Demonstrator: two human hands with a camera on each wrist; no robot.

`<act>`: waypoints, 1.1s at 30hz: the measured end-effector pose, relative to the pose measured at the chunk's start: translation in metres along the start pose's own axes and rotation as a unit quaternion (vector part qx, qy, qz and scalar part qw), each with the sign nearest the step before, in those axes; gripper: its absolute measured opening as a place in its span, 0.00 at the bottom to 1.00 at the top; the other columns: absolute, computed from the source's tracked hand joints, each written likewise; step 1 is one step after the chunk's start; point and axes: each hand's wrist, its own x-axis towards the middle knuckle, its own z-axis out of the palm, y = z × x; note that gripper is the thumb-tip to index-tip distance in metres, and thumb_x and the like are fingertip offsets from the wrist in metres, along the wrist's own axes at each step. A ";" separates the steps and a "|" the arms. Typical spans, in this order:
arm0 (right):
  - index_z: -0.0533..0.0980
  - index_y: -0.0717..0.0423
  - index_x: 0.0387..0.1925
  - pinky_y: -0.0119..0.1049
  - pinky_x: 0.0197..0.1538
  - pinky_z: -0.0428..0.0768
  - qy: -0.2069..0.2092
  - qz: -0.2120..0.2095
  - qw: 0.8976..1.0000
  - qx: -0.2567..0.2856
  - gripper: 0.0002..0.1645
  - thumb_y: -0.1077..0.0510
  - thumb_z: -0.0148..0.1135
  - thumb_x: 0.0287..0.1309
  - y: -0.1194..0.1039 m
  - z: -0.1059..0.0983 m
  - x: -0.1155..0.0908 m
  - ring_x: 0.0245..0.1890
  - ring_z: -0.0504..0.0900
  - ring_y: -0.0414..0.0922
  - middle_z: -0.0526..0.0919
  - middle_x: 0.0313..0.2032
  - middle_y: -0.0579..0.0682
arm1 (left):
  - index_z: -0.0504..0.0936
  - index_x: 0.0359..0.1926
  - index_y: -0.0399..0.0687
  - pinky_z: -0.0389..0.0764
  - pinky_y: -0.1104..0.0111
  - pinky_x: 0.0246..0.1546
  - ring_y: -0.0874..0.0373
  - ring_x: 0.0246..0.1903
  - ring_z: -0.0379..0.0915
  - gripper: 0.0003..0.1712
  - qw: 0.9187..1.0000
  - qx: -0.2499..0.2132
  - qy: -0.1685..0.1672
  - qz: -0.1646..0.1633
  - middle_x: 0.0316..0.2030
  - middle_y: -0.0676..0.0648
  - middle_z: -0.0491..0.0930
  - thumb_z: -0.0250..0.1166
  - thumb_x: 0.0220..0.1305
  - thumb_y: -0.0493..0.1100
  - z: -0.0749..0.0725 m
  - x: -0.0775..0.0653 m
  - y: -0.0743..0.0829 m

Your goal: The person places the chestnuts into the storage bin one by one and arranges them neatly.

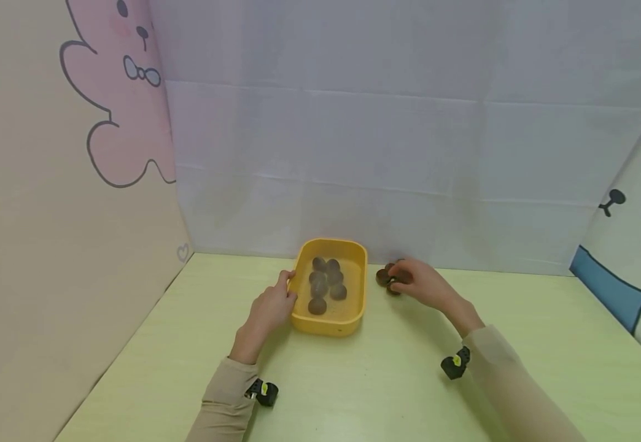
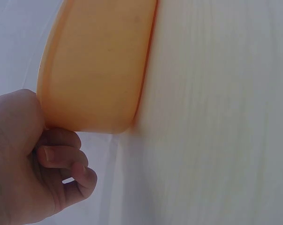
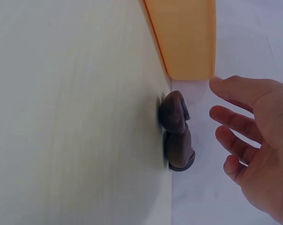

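A yellow plastic bin [image 1: 328,328] stands on the table toward the back wall, with several brown, rounded mushrooms [image 1: 317,306] lying in it. At its left side, my left hand [image 1: 271,307] grips the rim; the left wrist view shows the fingers [image 2: 61,156] curled against the bin's wall. To the right of the bin lies a small cluster of brown mushrooms [image 3: 173,112] on the table. Over this cluster hovers my right hand [image 1: 425,283], fingers [image 3: 235,123] loosely bent and spread, nothing between them in the right wrist view. In the head view it covers part of the cluster.
The pale yellow-green table [image 1: 365,393] runs back to a white cloth wall [image 1: 387,153]. A side panel with a pink bear drawing [image 1: 127,135] rises on the left, and another printed panel [image 1: 635,258] on the right. Each wrist wears a black camera [image 1: 455,364].
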 end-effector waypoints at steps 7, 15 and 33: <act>0.80 0.64 0.49 0.36 0.39 0.71 -0.001 0.020 1.000 0.006 0.20 0.59 0.70 0.55 0.021 0.006 -0.006 0.35 0.73 0.47 0.82 0.46 0.60 | 0.64 0.69 0.50 0.58 0.67 0.17 0.58 0.15 0.57 0.27 1.000 0.005 -0.002 0.000 0.18 0.51 0.63 0.51 0.70 0.42 0.000 0.001 0.000; 0.78 0.63 0.55 0.37 0.39 0.72 -0.022 0.047 0.999 0.009 0.27 0.57 0.71 0.54 0.030 0.008 -0.009 0.35 0.72 0.46 0.79 0.48 0.60 | 0.64 0.69 0.50 0.58 0.68 0.17 0.58 0.15 0.57 0.27 1.000 0.004 -0.003 0.000 0.17 0.51 0.63 0.51 0.70 0.42 0.000 0.001 0.000; 0.81 0.63 0.48 0.52 0.50 0.77 -0.029 0.048 0.998 -0.036 0.25 0.55 0.75 0.49 0.029 0.015 -0.001 0.45 0.79 0.54 0.80 0.45 0.59 | 0.64 0.69 0.50 0.58 0.67 0.17 0.58 0.15 0.56 0.27 1.000 0.002 0.000 0.005 0.16 0.51 0.62 0.51 0.71 0.43 0.001 0.002 -0.002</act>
